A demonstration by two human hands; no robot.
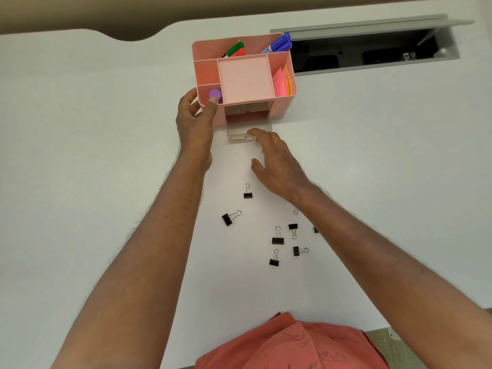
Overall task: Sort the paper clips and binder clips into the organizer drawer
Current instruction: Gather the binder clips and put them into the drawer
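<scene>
A pink desk organizer [282,107] stands on the white table. Its clear drawer [239,129] is pulled partly out at the front, with something small and pale inside. My left hand [195,121] grips the organizer's front left corner, thumb over the rim. My right hand [277,161] hovers at the drawer's front edge, fingers spread, fingertips touching it, holding nothing. Several black binder clips lie on the table nearer to me, such as one [247,192] by my right wrist, one [230,217] to the left and one [278,236] further down. No paper clips can be made out.
The organizer's top holds green, red and blue markers [278,45], pink and orange sticky notes [283,82] and a purple cap [215,94]. An open grey cable hatch [372,46] is set into the table behind right. The table's curved far edge is at the top left.
</scene>
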